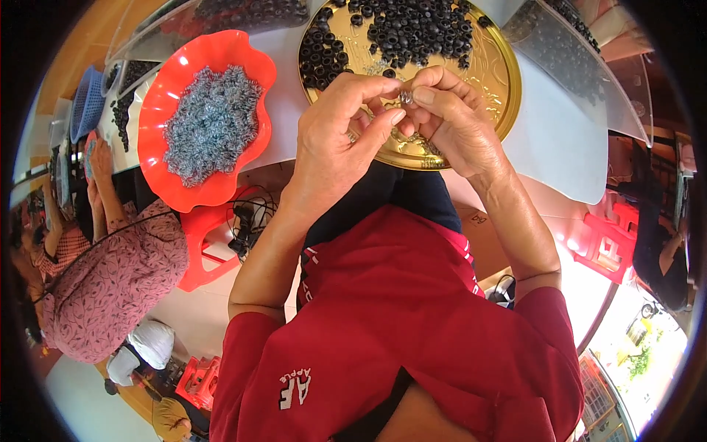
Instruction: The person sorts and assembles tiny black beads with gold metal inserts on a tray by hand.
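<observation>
Over the near part of a round gold tray [508,96], my two hands meet. A small shiny coiled metal spring [406,97] is pinched in my right hand [460,121] between thumb and fingers. My left hand [335,129] is curled close beside it, its index fingertip at the spring and its thumb just below. Whatever its bent fingers hold is hidden. Many small black ring-like parts [420,33] lie on the far half of the tray. Left of my hands, a red wavy-rimmed bowl [158,132] holds a heap of small metal springs [210,125].
Clear plastic bins [567,62] with dark parts stand at the far right and far left of the white table [549,158]. A blue basket [88,103] is at the left. Red stools [607,243] stand on both sides. A person in a patterned pink top [118,283] sits close on the left.
</observation>
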{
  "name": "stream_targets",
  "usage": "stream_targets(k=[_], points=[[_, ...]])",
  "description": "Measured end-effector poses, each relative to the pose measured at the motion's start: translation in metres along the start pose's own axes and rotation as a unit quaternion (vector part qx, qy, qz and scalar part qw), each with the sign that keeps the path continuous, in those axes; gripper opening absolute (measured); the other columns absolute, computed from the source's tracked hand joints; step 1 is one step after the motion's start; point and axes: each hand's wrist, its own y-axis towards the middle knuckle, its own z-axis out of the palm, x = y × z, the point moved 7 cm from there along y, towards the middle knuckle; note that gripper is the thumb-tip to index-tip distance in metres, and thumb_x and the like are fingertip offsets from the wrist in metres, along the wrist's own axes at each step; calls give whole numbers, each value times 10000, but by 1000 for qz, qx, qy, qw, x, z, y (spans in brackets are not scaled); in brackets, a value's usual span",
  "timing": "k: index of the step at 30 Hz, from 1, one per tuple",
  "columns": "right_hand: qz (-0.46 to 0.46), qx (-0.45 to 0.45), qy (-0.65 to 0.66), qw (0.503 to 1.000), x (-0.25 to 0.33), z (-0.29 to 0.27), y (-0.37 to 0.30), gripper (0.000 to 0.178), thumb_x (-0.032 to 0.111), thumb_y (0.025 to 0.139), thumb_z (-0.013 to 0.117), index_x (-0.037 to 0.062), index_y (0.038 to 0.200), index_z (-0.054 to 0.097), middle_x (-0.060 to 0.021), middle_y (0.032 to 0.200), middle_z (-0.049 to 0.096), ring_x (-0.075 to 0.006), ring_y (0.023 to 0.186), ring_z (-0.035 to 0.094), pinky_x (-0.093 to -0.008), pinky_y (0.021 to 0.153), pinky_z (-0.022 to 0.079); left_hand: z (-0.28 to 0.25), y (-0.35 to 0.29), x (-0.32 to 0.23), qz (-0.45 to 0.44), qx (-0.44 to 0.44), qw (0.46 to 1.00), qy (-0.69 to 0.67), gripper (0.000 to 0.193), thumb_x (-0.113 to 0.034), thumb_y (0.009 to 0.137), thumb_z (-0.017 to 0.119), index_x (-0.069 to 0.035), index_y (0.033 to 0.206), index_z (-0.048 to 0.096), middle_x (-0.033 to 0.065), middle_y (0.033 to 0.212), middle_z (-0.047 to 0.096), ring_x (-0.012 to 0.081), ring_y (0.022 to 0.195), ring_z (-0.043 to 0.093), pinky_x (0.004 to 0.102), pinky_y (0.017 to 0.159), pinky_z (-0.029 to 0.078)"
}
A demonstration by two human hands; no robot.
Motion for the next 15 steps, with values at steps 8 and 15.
stream_targets(k=[8, 15], points=[[41, -1, 28, 999, -8, 5, -5, 123, 111, 952, 654, 25, 1034, 623, -48, 911, 642, -120, 788, 606, -319, 716, 541, -7, -2, -12, 105, -41, 992, 52, 218, 56, 846, 732, -37, 1039, 690, 77, 927, 693, 124, 706, 649, 236, 569, 503], [19, 16, -2, 1000, -10, 9, -4, 132, 120, 975, 642, 23, 1058, 611, -54, 938, 643, -116, 798, 612, -298, 723, 532, -9, -1, -17, 142, -42, 986, 78, 194, 75, 839, 730, -28, 1000, 699, 86, 933, 692, 126, 718, 646, 238, 584, 511]])
